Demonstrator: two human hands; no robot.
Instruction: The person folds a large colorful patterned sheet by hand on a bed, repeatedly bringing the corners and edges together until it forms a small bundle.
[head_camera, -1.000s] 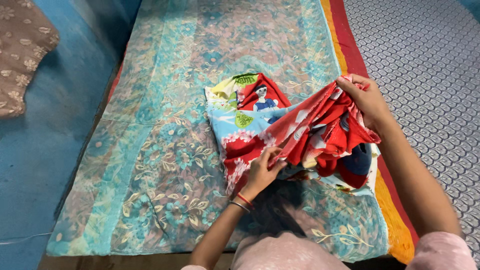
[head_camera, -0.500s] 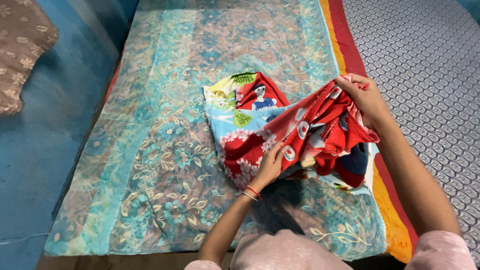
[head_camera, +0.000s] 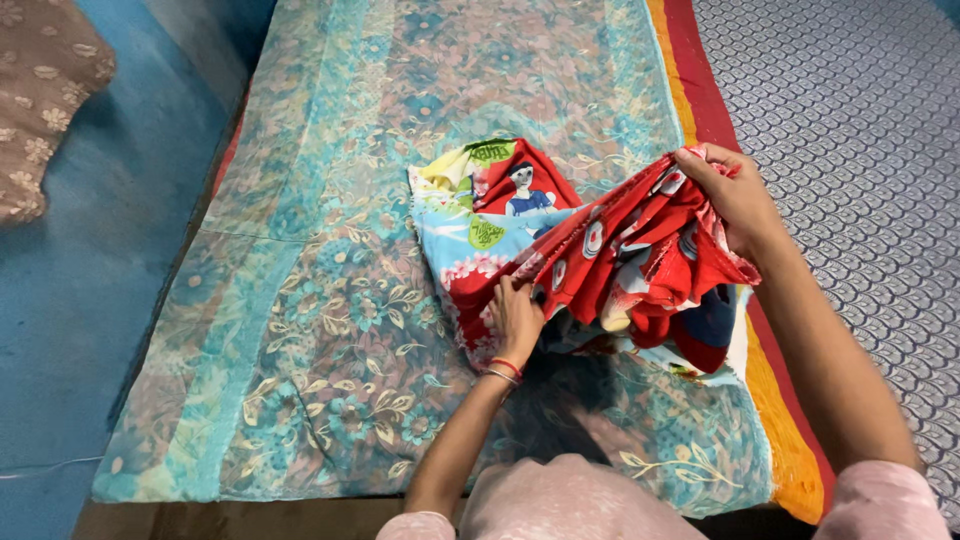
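Only one view here, the head camera looking down. The printed cloth (head_camera: 560, 260), mostly red with light blue, flowers and a cartoon figure, sits on the right half of the floral teal bedspread (head_camera: 330, 300), close to its right edge where the orange and red border (head_camera: 690, 90) runs.

The right hand (head_camera: 735, 195) has its fingers clenched around a gathered bunch of the red fabric, lifted off the bedspread. The left hand (head_camera: 515, 318), with bangles at the wrist, is low down near the front of the cloth, fingers tucked into the folds and pinching a red edge.

What could go wrong, I'd guess: the bunch in the right hand is thick and loose, so layers could slip out and the whole thing would crumple. A hard tug could also drag the bedspread out of place, since the cloth lies right on it.
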